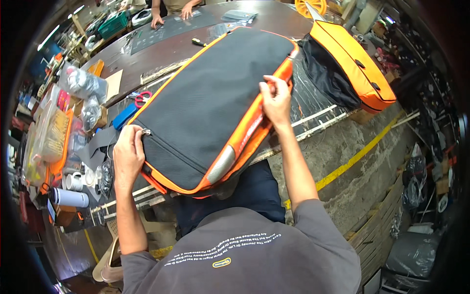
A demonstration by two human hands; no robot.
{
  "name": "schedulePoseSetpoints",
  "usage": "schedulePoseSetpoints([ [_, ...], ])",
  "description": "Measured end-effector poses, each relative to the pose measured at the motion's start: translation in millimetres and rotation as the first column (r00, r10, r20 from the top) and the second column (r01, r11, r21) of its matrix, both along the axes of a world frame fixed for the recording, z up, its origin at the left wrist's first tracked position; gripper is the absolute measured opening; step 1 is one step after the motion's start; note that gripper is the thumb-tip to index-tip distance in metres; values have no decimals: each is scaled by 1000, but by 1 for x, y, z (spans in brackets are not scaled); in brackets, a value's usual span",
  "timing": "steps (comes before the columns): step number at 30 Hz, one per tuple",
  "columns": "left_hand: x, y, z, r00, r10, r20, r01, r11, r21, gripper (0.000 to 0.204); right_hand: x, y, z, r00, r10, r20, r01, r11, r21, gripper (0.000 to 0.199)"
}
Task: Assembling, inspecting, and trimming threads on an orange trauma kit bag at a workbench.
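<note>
A large flat bag (pixel 205 103), black mesh-like fabric with orange piping and an orange side wall, lies tilted across the near edge of the desk (pixel 161 54), one corner hanging over toward the person's lap. A grey reflective patch sits on the orange side wall near the lower corner.

The left hand (pixel 128 154) is closed over the bag's left edge, fingers curled around the seam just below a small metal zip pull (pixel 146 132). The right hand (pixel 275 100) grips the orange rim on the far right side, fingers pinched shut on the piping with the thumb on top. Both forearms come up from the grey shirt at the bottom of the view.

Just beyond the right hand, a second bag (pixel 352 61) of the same orange lies open, its black lining spilling out toward the first bag. Left of the bag lie red-handled scissors (pixel 142 98) and, beside them, a blue object (pixel 125 116) partly tucked under the bag's edge. Further left the desk edge is crowded with clear plastic packets (pixel 81 83), an orange tray (pixel 54 134) and a white cylinder (pixel 71 198).

At the far side of the desk another person's hands (pixel 171 14) rest on a dark mat. A yellow line (pixel 357 157) runs across the concrete floor to the right.
</note>
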State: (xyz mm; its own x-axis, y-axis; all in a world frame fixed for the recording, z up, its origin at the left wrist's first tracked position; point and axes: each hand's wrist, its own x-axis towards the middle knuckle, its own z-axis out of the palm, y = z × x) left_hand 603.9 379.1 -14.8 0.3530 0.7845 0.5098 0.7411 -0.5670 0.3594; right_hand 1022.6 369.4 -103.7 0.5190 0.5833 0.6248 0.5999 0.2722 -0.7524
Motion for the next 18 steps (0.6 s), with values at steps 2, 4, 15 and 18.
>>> schedulePoseSetpoints([
  [2, -9, 17, -18, 995, 37, 88, -40, 998, 40, 15, -26, 9, 5, 1000, 19, 12, -20, 999, 43, 22],
  [4, -26, 36, -32, 985, 75, 155, -75, 997, -8, 19, -50, 8, 3, 999, 15, -46, -12, 998, 62, 23],
  [15, -87, 88, -60, 843, 230, 486, 35, 879, -476, 27, -104, -93, -33, 906, 392, -159, -384, 920, 81, 13],
  [18, -65, 62, -45, 876, 206, 436, 3, 902, -432, 29, -87, -121, -48, 812, 274, -516, -385, 915, -121, 22],
])
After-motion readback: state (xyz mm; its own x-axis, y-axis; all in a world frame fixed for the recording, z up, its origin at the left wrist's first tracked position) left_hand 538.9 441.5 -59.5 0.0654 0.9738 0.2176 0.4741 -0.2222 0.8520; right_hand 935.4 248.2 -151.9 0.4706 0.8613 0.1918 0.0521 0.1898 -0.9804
